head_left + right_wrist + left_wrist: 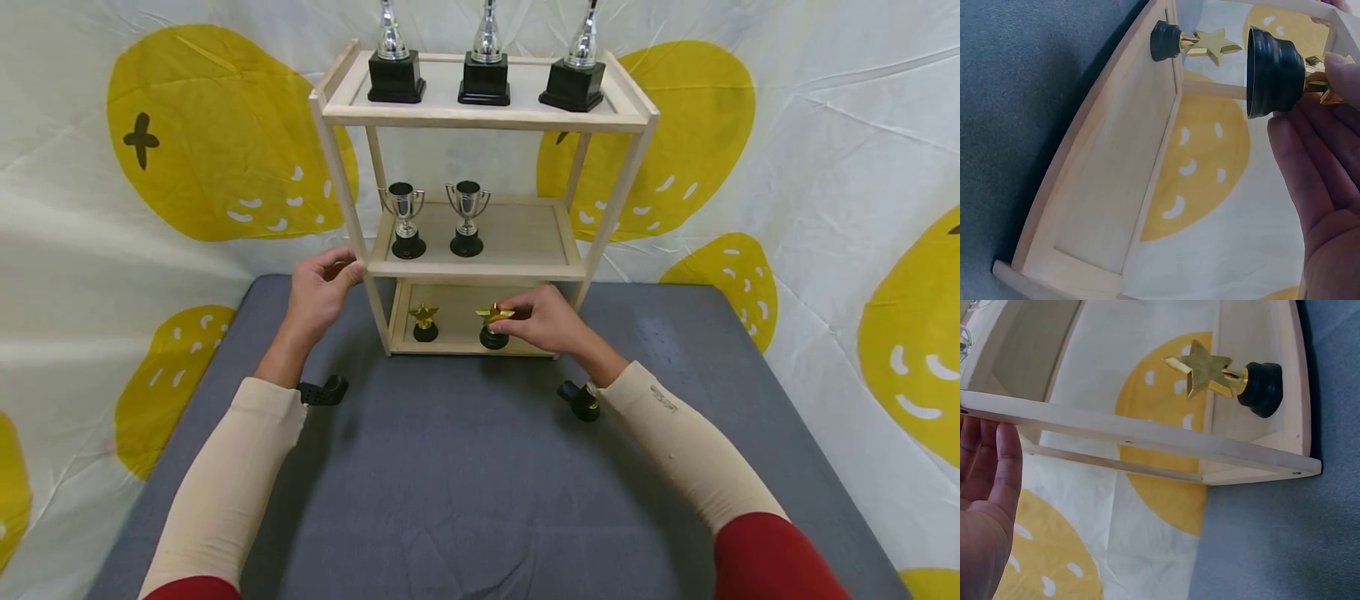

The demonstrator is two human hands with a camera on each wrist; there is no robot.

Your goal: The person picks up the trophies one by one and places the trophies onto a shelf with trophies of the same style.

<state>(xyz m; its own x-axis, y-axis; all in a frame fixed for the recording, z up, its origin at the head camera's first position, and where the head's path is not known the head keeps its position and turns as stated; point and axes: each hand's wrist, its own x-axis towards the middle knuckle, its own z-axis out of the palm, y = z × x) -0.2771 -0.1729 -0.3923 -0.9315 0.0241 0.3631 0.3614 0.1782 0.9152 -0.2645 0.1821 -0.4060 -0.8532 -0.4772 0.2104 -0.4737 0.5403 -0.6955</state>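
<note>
My right hand (551, 319) pinches a small gold star trophy (1275, 72) with a round black base. It is above the front right of the bottom tier (453, 292), its star partly hidden by my fingers. A matching star trophy (424, 322) stands upright on the left of that tier. My left hand (318, 292) holds the left front post of the wooden shelf rack (480, 272) at middle-tier height. In the left wrist view, several fingers (1007, 459) meet the post's edge; the thumb is out of sight there.
Two silver cups (406, 218) (467, 218) with handles stand on the middle tier. Three tall silver trophies on black bases (396, 77) (484, 79) (573, 85) occupy the top tier. Grey cloth (450, 475) covers the table, and a lemon-print curtain (262, 100) hangs behind.
</note>
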